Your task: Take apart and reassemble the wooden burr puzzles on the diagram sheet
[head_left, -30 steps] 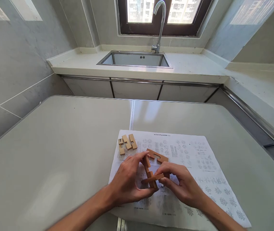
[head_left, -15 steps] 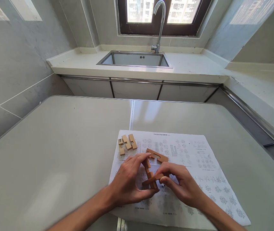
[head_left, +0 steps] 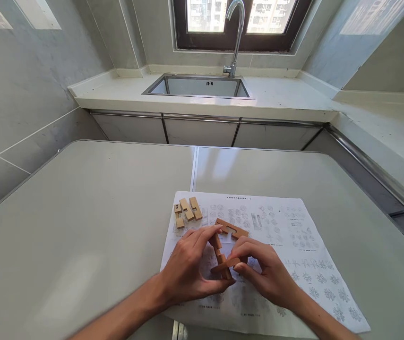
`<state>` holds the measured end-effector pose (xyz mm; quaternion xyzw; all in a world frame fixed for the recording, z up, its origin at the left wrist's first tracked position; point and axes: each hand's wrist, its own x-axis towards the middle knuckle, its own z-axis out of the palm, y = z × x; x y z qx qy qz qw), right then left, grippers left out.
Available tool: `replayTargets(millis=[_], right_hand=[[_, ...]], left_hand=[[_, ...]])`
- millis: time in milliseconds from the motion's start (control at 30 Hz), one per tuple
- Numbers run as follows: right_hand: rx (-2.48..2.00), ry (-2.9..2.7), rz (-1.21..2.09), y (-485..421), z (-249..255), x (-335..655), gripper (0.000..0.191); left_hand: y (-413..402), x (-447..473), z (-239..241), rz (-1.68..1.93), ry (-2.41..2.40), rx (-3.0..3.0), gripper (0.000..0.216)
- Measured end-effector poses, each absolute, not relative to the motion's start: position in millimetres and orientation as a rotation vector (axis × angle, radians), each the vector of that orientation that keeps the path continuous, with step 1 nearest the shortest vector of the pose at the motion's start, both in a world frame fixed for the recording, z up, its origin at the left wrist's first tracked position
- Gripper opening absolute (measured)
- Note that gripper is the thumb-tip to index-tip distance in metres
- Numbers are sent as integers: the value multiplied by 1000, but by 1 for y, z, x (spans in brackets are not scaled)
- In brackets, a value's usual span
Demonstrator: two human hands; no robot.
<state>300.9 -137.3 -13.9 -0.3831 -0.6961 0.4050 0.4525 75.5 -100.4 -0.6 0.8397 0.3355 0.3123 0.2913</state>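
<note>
My left hand (head_left: 194, 264) grips a notched wooden puzzle piece (head_left: 219, 252) by its two ends, thumb below and fingers above. Between the fingertips of my right hand (head_left: 262, 267) is a second wooden puzzle piece (head_left: 226, 265), which lies crosswise against the lower part of the first. Whether the two are locked together I cannot tell; the right fingers hide part of the second piece. Just beyond my hands a loose reddish notched piece (head_left: 239, 232) rests on the printed sheet (head_left: 315, 302). Three paler notched pieces (head_left: 186, 210) lie at the sheet's upper left, one marked with a 3.
The sheet, covered in small diagrams, lies on a pale folding table (head_left: 116, 198) with a seam down its middle. Behind the table is a counter (head_left: 279, 94) with a sink (head_left: 202, 89) and a tall faucet (head_left: 237, 38). Tiled walls flank both sides.
My right hand has shifted slightly to the left, turning the crosswise piece a little against the other. My left hand stays almost still, and the loose pieces have not moved.
</note>
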Motion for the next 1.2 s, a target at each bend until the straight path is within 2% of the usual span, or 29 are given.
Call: replayTargets(millis=[333,533,1200], right_hand=[[-924,-1697,952,-139,-14,298,3],[-906,-1717,966,-139,-16,299,8],[-946,-1710,1034,-138,-14,302,9]], left_hand=[[-100,75,-1,824,890,2201,95],[-98,75,1,812,882,2181,92],[-99,74,0,791,882,2166,87]])
